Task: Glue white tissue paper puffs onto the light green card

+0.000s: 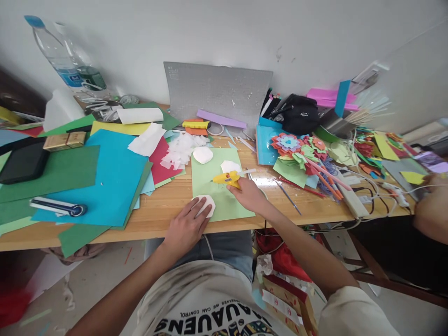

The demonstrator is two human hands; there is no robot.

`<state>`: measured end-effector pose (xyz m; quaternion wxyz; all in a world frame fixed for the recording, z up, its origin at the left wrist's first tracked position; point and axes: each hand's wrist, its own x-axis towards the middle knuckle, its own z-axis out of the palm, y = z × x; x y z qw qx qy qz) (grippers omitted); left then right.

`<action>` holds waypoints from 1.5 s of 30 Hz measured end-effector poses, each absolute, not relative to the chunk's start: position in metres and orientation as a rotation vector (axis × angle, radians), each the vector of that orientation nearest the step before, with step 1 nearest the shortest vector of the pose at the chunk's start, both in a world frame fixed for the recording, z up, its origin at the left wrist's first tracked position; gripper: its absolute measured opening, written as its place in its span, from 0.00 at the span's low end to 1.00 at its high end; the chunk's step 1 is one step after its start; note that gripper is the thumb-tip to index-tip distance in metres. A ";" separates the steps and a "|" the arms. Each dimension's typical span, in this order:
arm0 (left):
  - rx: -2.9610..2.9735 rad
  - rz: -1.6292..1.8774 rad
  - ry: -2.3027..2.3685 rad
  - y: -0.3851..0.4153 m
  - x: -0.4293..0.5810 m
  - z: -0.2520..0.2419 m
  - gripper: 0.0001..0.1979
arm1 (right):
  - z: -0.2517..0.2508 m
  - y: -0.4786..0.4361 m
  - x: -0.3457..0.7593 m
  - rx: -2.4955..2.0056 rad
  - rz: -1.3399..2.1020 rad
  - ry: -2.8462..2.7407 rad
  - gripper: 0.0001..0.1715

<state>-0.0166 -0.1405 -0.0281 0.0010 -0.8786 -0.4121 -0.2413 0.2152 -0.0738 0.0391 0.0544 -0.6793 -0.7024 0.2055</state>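
My right hand [248,193] is closed around a yellow hot glue gun [226,178], its nozzle pointing left over a light green paper sheet [224,212]. A glue stick pokes out of the gun's back end. With fingers stretched out, my left hand [187,226] lies flat on a white paper piece [209,206] at the sheet's lower left edge. Another white rounded piece [203,155] rests at the sheet's top left corner. A third white piece [231,166] lies just behind the glue gun, partly hidden by it.
Scraps of white tissue [180,149] lie left of the sheet, beside a big blue paper [115,172] with a stapler [58,206] on it. Paper flowers [289,143] and a power strip [352,198] with cables are at right. Another person's arm [434,205] shows at the far right.
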 end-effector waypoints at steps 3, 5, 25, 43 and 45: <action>-2.746 -0.754 -1.303 -0.141 -0.017 -0.028 0.17 | 0.040 -0.068 0.215 -2.036 0.666 -2.100 0.16; -2.746 -0.752 -1.302 -0.141 -0.017 -0.028 0.17 | 0.039 -0.066 0.213 -1.999 0.707 -2.064 0.16; -2.784 -0.800 -1.345 -0.141 -0.016 -0.030 0.17 | 0.034 -0.091 0.197 -1.927 0.660 -2.155 0.17; -2.777 -0.735 -1.327 -0.142 -0.016 -0.031 0.17 | 0.031 -0.078 0.199 -1.903 0.620 -2.150 0.17; -2.782 -0.743 -1.327 -0.142 -0.016 -0.031 0.17 | 0.031 -0.082 0.203 -1.900 0.618 -2.160 0.17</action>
